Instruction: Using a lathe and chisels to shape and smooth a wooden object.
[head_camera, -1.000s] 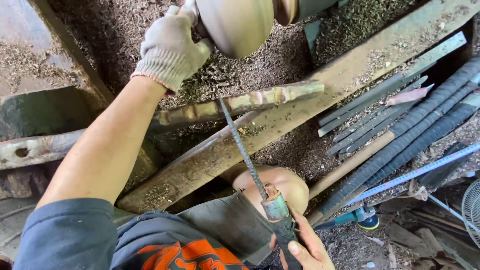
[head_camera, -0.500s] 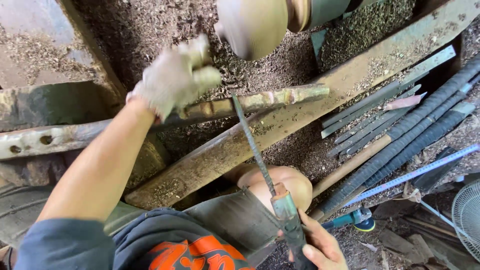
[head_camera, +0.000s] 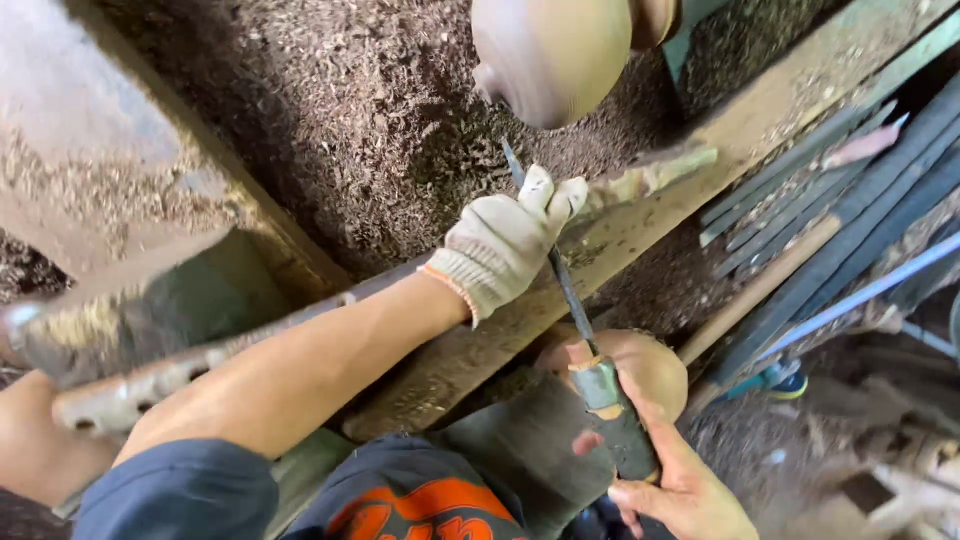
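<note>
clearly risky: long turning chisel (head_camera: 560, 285) angled toward 12 o'clock, tip just under the rounded wooden workpiece (head_camera: 545, 55) on the lathe. gloved left hand (head_camera: 505, 245) clenched around the blade over the tool rest (head_camera: 640, 180); bare right hand (head_camera: 680, 490) grasping the handle at 5 o'clock. could catch and kick back; glove could snag.

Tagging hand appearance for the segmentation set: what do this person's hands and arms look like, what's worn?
The left hand wears a knitted off-white work glove, grubby, with a thin orange-trimmed cuff at the wrist. Its forearm is bare up to a dark blue short sleeve. The right hand is bare, with no glove, ring or watch visible; its arm is out of view.
</note>
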